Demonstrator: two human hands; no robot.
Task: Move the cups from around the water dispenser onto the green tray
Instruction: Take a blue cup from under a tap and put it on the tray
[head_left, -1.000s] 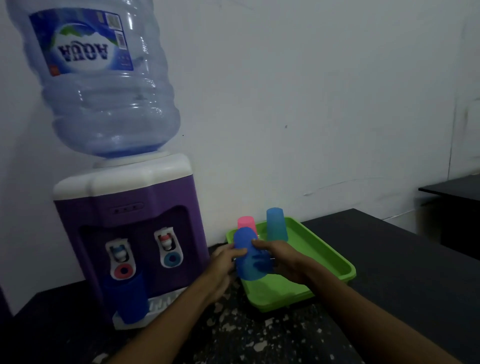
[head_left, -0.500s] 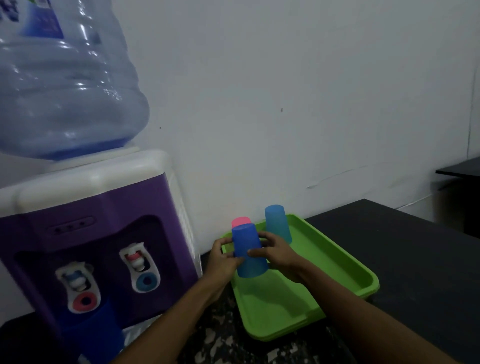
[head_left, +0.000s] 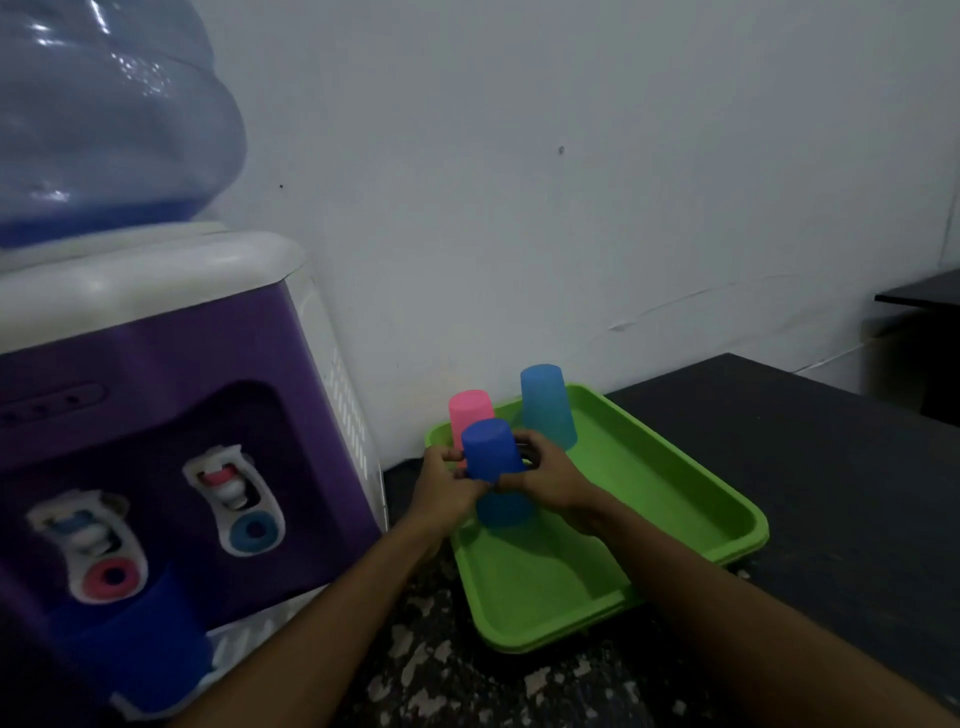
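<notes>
Held thing: a dark blue plastic cup (head_left: 493, 470), upside down, base uppermost, its long axis near upright and leaning a little away from the person.
Left hand (head_left: 448, 488): clasped around the cup's left side, fingers curled on its wall.
Right hand (head_left: 545, 478): clasped around the cup's right side; both hands share the grip at about the cup's middle.
Where it is: over the near-left part of the shallow green plastic tray (head_left: 691, 499), which lies directly beneath and to the right of the hands. Whether the rim touches the tray floor I cannot tell; the hands hide part of it.
Just beyond the hands: an inverted pink plastic cup (head_left: 470, 415) and, to its right, an inverted pale blue translucent cup (head_left: 546, 405), both on the tray's far end.
Relation that matters: the drop is straight down from the hands, along the cup's own axis, and the pink cup is just behind it.
Left of the hands: the purple and white water dispenser (head_left: 171, 415), with another dark blue cup (head_left: 140, 660) under its left tap, well apart from the tray and nearer the left hand.
Judgement: this cup is nearly placed; the one at the dispenser remains.
</notes>
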